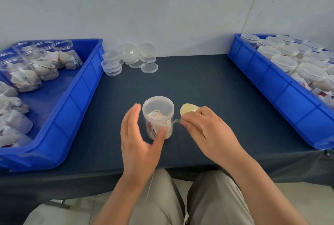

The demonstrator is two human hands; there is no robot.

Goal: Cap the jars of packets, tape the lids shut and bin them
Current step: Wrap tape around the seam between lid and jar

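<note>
Capped clear jar (158, 116) of packets stands upright at the centre of the dark-covered table (198, 83), lid (158, 106) seated. Left hand (137, 139) is beside it, fingers straight and together, thumb extended against the jar's near wall. Right hand (204, 130) curls round a tape roll (187, 110) just right of the jar; a short tape strip (176, 121) bridges roll and jar wall. Blue bins flank the table: uncapped jars left (81, 87), capped jars right (271, 83).

text: none legible | packets (159, 118): red print, seemingly too blurred

Jar (158, 116) stands between left bin (85, 89) and right bin (271, 83), lids (129, 60) behind.
</note>
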